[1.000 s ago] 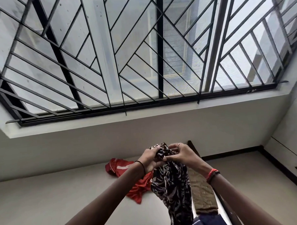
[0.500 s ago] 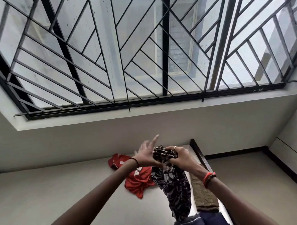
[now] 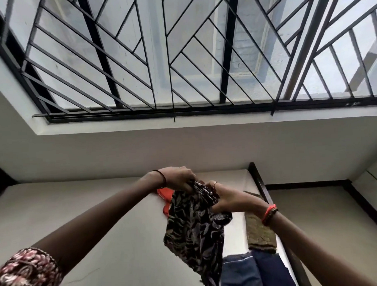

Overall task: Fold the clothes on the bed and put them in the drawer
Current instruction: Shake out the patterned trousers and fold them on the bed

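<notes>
Left hand regrips patterned garment at its edge, beside right hand.

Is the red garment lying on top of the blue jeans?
No, the red garment lies farther away on the bed, partly behind the held black leaf-print garment, apart from the blue jeans.

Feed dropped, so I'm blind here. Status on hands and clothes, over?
Left hand, right hand grip leaf-print garment by its bunched top, above the bed. Red garment, olive cloth, blue cloth lie beneath. Nothing blocking.
</notes>
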`<state>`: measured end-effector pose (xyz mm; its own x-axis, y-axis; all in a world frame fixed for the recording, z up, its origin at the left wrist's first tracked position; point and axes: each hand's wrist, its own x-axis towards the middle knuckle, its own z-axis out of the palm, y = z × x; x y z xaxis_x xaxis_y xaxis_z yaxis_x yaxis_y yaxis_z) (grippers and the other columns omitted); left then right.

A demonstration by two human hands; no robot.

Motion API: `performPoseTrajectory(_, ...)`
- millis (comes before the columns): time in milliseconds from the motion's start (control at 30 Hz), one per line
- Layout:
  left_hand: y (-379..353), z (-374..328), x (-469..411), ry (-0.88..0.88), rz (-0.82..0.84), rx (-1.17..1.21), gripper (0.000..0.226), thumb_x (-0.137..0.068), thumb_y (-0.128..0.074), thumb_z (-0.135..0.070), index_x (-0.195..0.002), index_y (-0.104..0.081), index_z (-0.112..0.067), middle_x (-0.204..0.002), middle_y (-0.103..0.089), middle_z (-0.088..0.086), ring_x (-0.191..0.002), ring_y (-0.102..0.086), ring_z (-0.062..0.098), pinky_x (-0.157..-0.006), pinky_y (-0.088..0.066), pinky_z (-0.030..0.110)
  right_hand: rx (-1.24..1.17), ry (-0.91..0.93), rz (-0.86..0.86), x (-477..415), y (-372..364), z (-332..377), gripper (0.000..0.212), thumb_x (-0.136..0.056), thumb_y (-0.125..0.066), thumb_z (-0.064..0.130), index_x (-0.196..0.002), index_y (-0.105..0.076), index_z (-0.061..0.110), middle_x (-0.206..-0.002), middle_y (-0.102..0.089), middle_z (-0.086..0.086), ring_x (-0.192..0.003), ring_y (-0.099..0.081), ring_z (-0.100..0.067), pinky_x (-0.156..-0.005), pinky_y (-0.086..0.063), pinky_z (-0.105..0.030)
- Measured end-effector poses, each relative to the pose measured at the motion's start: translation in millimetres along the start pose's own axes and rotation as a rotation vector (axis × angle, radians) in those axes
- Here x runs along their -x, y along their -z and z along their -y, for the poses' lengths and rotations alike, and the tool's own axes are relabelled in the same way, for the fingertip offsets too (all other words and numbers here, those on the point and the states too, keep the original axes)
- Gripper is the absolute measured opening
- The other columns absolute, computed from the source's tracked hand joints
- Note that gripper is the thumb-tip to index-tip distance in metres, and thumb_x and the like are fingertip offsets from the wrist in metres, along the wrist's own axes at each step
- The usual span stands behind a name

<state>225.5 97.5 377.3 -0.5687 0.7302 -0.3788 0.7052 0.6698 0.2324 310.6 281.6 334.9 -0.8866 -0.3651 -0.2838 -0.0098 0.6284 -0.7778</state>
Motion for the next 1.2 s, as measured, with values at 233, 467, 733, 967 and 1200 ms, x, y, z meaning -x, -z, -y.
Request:
performPoseTrajectory(233, -48.7, 34.0, 15.8, 0.065, 0.034, 0.112, 0.028, -0.083, -0.065, -0.014, -0.109, -0.068, -0.005, -0.101, -0.057, 0.016, -0.095, -0.053, 0.027, -0.078, -0.041, 0.031, 0.096, -0.05, -0.009, -25.4, -40.8, -7.9, 0.026, -0.076, -0.067, 0.005, -0.1, -0.059, 0.011, -0.08, -0.054, 0.008, -0.071, -0.051, -0.006, -0.064, -0.046, -0.023)
performPoseTrajectory(467, -89.9, 89.1, 39.2, 0.225, -0.074, 0.274, 0.02, -0.089, -0.058, -0.005, -0.106, -0.065, 0.001, -0.092, -0.05, 0.01, -0.084, -0.043, 0.016, -0.063, -0.029, 0.014, 0.18, 0.076, -0.045, -101.5, -77.8, -6.1, 0.034, -0.08, -0.056, -0.003, -0.111, -0.068, 0.007, -0.1, -0.07, -0.008, -0.086, -0.061, -0.014, -0.076, -0.05, -0.027)
performPoseTrajectory(733, -102.1, 165.6, 62.5, 0.439, -0.378, 0.301, 0.04, -0.089, -0.06, -0.01, -0.129, -0.058, -0.014, -0.096, -0.036, 0.008, -0.09, -0.054, 0.033, -0.081, -0.045, 0.037, 0.227, 0.183, -0.22, -190.0, -84.7, 27.4, 0.036, -0.076, -0.061, -0.003, -0.108, -0.07, 0.012, -0.103, -0.072, -0.011, -0.097, -0.067, -0.022, -0.089, -0.051, -0.031)
performPoseTrajectory(967, -150.8, 175.8, 88.2, 0.398, -0.689, 0.092, 0.052, -0.077, -0.073, -0.011, -0.127, -0.061, -0.011, -0.094, -0.053, 0.016, -0.077, -0.057, 0.032, -0.066, -0.05, 0.039, 0.434, 0.398, -0.325, -198.0, -121.4, 26.1, 0.034, -0.078, -0.058, 0.0, -0.11, -0.062, 0.012, -0.103, -0.055, -0.01, -0.094, -0.056, -0.027, -0.072, -0.048, -0.037)
performPoseTrajectory(1200, -390.2, 143.9, 100.7, 0.368, -0.479, -0.051, 0.05, -0.076, -0.043, -0.023, -0.122, -0.06, -0.011, -0.086, -0.055, 0.005, -0.066, -0.053, 0.023, -0.058, -0.041, 0.031, 0.637, 0.493, -0.086, -155.2, -294.9, -115.0, 0.023, -0.08, -0.04, 0.008, -0.102, -0.048, 0.012, -0.092, -0.053, -0.009, -0.079, -0.051, -0.027, -0.063, -0.044, -0.038)
